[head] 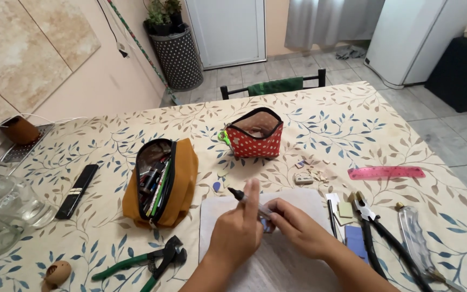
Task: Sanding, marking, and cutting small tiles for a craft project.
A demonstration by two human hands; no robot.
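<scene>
From the head camera, both hands meet low in the middle of the table over a white sheet (293, 203). The left hand (237, 232) is curled narrow, its fingers pinched on a black-tipped marker (247, 199) that slants up toward ten o'clock, tip free above the sheet. The right hand (298, 228) lies just at its three o'clock, fingers bent close at the marker's rear end; whether it grips the pen or something small beneath it cannot be told. At ten o'clock from the hands an open mustard pencil case (177, 181) lies on its side, full of pens. At twelve o'clock stands a red dotted pouch (256, 143), unzipped. Green-handled pincers (147, 263) lie at eight o'clock, a black remote (77, 190) at nine o'clock beyond the case. At three o'clock lie black pliers (377, 232), and a pink ruler (386, 172) at two o'clock on the leaf-patterned tablecloth (352, 119).
</scene>
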